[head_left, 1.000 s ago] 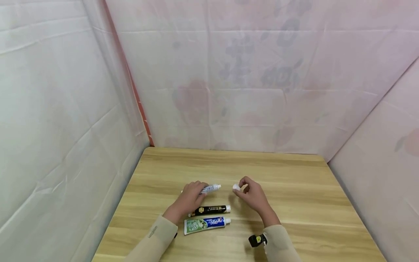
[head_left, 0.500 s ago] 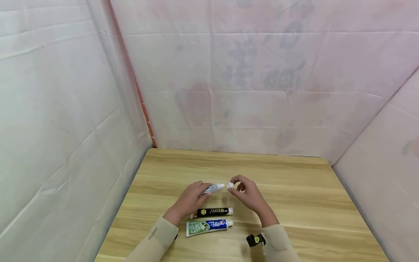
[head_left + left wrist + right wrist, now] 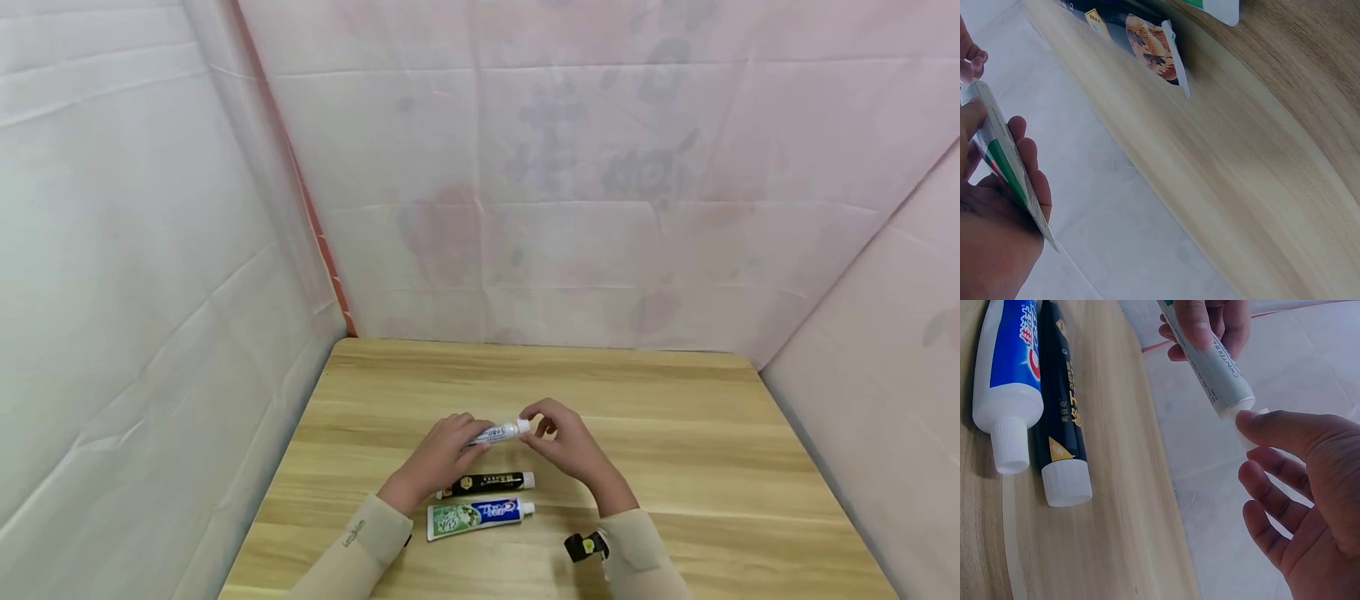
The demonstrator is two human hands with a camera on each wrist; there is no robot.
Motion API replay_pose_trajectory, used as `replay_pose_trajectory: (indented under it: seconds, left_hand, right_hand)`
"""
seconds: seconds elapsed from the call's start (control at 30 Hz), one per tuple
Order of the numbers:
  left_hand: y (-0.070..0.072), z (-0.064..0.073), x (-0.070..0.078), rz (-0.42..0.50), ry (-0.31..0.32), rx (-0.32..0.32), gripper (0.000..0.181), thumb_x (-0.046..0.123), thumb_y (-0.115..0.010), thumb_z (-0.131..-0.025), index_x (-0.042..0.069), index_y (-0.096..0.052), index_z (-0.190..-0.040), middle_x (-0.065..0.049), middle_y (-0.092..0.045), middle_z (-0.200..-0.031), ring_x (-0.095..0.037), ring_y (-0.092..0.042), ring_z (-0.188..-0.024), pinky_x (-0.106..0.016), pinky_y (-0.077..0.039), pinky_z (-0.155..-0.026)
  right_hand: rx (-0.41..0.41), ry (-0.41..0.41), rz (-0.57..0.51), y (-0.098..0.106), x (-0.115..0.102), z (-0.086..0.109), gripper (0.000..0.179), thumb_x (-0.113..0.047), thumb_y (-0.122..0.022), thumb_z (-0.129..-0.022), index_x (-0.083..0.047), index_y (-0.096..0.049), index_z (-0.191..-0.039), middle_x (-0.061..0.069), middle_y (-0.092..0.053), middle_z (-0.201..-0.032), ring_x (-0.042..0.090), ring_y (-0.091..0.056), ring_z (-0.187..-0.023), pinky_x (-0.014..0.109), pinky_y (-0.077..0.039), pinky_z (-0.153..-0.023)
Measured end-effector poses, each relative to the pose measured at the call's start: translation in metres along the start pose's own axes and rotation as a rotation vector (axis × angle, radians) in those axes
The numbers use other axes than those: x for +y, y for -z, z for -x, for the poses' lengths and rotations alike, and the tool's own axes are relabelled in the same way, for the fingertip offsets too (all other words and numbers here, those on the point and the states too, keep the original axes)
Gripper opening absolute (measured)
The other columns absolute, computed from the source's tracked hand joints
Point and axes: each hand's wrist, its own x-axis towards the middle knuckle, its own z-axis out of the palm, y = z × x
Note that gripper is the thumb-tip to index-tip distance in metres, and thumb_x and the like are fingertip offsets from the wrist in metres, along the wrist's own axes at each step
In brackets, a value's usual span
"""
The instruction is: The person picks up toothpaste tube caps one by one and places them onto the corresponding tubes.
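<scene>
My left hand [image 3: 442, 450] grips a white toothpaste tube [image 3: 495, 434], its neck pointing right. In the left wrist view the fingers [image 3: 1035, 181] wrap the tube [image 3: 1010, 156], which carries a green and red patch. My right hand [image 3: 570, 446] pinches a white cap [image 3: 523, 426] between thumb and forefinger at the tube's neck. From the right wrist the cap is mostly hidden behind the thumb [image 3: 1279, 431], and its other fingers hang loosely curled. How far the cap is screwed on, I cannot tell.
Nearer me on the wooden table [image 3: 660, 467] lie a black toothpaste tube [image 3: 491, 483] and a blue and green toothpaste tube [image 3: 476, 517], both with white caps pointing right. Pale sheeting [image 3: 562, 250] stands behind the table and along both sides.
The cap in my right hand has moved left, and the tube in my left hand slightly right. The gap between them has closed, and the cap now meets the neck.
</scene>
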Motion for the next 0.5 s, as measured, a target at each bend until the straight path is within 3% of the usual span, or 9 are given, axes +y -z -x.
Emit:
replay_pose_trajectory:
  seconds: [0.3, 0.5]
  left_hand:
    - [0.0033, 0.0008, 0.0025, 0.003, 0.006, -0.041, 0.037, 0.03, -0.062, -0.109, 0.018, -0.065, -0.144, 0.005, -0.069, -0.116, -0.01, -0.058, -0.101, -0.04, -0.05, -0.095]
    - [0.0027, 0.002, 0.0017, -0.002, 0.004, -0.054, 0.037, 0.032, -0.061, -0.11, 0.019, -0.064, -0.144, 0.005, -0.069, -0.118, -0.011, -0.059, -0.103, -0.04, -0.05, -0.097]
  right_hand:
    - [-0.012, 0.013, 0.001, -0.0023, -0.0021, 0.0021, 0.026, -0.008, -0.083, -0.092, -0.015, -0.072, -0.114, 0.001, -0.071, -0.111, 0.01, -0.066, -0.082, 0.029, -0.054, -0.076]
    - [-0.051, -0.029, -0.014, -0.0022, -0.0056, 0.0034, 0.023, -0.01, -0.082, -0.094, -0.017, -0.072, -0.114, 0.001, -0.07, -0.112, 0.011, -0.066, -0.083, 0.029, -0.054, -0.074]
